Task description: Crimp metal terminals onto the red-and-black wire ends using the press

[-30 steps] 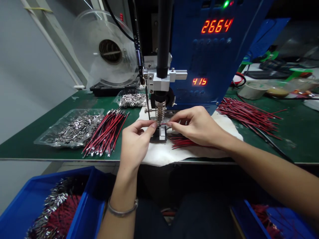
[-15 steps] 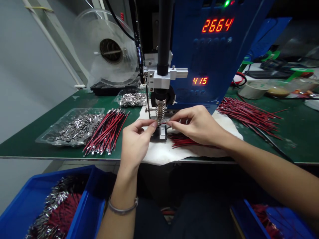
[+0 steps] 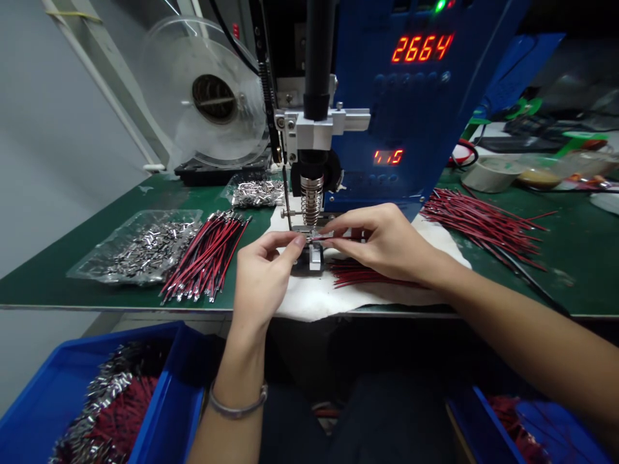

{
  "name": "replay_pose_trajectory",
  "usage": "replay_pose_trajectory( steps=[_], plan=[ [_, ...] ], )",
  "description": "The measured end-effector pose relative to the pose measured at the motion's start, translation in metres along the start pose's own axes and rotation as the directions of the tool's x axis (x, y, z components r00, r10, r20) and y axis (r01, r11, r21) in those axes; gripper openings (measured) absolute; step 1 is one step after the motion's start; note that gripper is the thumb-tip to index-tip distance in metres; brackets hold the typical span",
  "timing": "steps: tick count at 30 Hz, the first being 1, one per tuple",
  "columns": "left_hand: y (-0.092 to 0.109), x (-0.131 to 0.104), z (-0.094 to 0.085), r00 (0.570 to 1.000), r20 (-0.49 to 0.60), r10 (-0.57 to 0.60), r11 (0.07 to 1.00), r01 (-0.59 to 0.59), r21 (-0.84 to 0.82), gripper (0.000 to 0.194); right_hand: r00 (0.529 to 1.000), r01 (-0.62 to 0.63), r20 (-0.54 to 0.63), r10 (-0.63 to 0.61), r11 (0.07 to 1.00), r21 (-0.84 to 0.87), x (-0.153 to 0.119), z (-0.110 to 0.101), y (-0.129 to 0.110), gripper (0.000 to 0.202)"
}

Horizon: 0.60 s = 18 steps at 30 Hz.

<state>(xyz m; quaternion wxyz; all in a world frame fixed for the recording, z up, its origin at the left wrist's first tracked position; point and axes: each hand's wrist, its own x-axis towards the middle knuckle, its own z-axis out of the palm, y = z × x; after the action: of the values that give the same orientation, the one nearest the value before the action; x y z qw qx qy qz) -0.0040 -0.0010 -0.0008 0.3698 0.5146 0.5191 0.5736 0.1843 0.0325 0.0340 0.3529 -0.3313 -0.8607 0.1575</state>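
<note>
My left hand is at the left of a small metal fixture, thumb and forefinger pinched on something too small to make out. From the right, my right hand holds a thin red and black wire between its fingers, its end over the fixture. Above the fixture hangs the machine's spring-wrapped tip. A bundle of red and black wires lies on the white cloth under my right hand.
Left on the green table are a clear tray of metal parts, a second tray and a wire bundle. More wires lie right. Blue bins sit below. A blue machine stands behind.
The machine's head and spring tip have risen off the fixture. My right hand's fingers have shifted slightly left, and more of the wire shows. The lower red display reads differently.
</note>
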Motion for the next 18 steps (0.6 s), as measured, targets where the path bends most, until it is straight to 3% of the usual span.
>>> replay_pose_trajectory(
  steps=[8, 18],
  plan=[
    [0.0013, 0.0005, 0.0011, 1.0, -0.005, -0.011, 0.999, 0.011, -0.041, 0.025, 0.991, 0.083, 0.111, -0.08, 0.996, -0.022, 0.0029, -0.0023, -0.0016, 0.017],
    [0.0009, 0.0013, 0.0008, 1.0, 0.002, 0.019, 1.0, -0.019, 0.004, 0.026, 0.991, 0.077, 0.119, -0.068, 0.995, -0.069, 0.0036, -0.0032, -0.0015, 0.021]
  ],
)
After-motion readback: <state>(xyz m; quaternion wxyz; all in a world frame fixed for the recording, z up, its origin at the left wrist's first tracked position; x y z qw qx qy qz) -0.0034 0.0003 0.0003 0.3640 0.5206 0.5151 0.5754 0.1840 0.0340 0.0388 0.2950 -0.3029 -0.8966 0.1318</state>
